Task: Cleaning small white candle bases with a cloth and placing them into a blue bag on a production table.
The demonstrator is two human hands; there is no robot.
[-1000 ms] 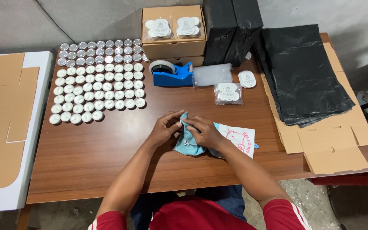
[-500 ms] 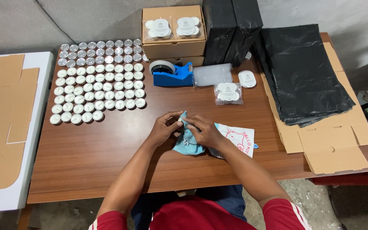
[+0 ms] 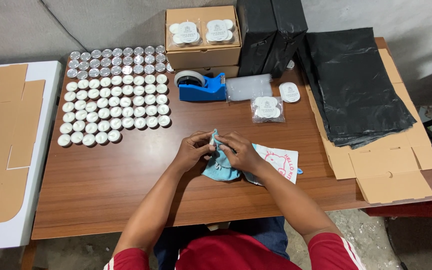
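Main risk here: my grip on the light blue pouch (image 3: 219, 167) is only at its top edge, so if my fingers loosen the mouth could fall shut and the small white piece (image 3: 211, 142) pinched at the opening could drop onto the table (image 3: 126, 185) or roll toward the tealight candles (image 3: 113, 95); can't tell if that white piece is a candle, too small and half hidden. Second risk, the pouch lies partly over a white printed bag (image 3: 278, 162), so a tug could drag that along toward the table edge near me. Elbows are off the near edge, so a wide swing seems unlikely to hit the blue tape dispenser (image 3: 203, 86) or the small clear packet (image 3: 267, 108), both well apart from my hands. Pose: my left hand (image 3: 192, 151) comes in from lower left, forearm angled up and inward, wrist low, fingers curled together and clamped on the pouch's upper left rim. My right hand (image 3: 240, 152) comes in from lower right, palm down over the pouch, fingers bent and pressed on the upper right rim, tips nearly meeting the left ones. The pouch sits mid-table, near the front edge, under both hands, black plastic bags (image 3: 356, 85) off to the right
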